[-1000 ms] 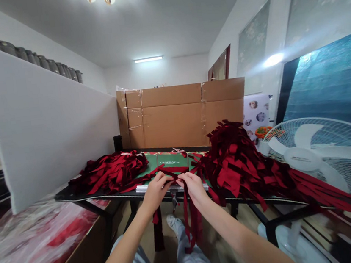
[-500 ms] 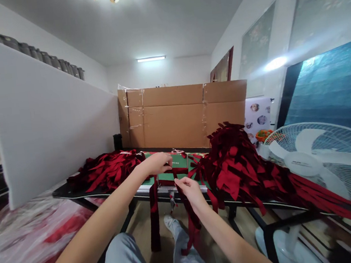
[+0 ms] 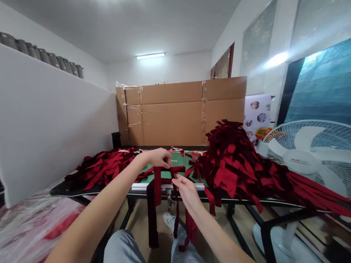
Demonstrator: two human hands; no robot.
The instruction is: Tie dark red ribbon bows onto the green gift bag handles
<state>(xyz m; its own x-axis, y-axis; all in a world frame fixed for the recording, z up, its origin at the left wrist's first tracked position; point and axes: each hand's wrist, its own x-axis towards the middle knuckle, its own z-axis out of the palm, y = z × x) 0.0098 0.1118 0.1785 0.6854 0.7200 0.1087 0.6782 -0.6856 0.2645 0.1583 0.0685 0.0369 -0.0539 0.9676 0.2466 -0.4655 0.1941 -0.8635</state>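
My left hand [image 3: 158, 158] is closed on a dark red ribbon [image 3: 154, 198] over a green box [image 3: 179, 163] that lies on the black table [image 3: 61, 191]. My right hand [image 3: 184, 186] sits nearer to me at the table's front edge, fingers pinched on the same ribbon. The ribbon's tails hang down past the edge toward my lap. A low heap of red ribbons [image 3: 103, 168] lies to the left of my hands. A taller heap of dark red ribbons [image 3: 240, 162] rises to the right.
A white foam board [image 3: 41, 109] stands along the left. Large cardboard boxes [image 3: 179, 114] close off the table's far side. A white standing fan [image 3: 323, 160] is at the right. Clear plastic bags with red contents [image 3: 18, 236] lie at lower left.
My left hand has moved from the front edge out over the green box, drawing the ribbon with it. My right hand stayed near the edge, still pinching the ribbon.
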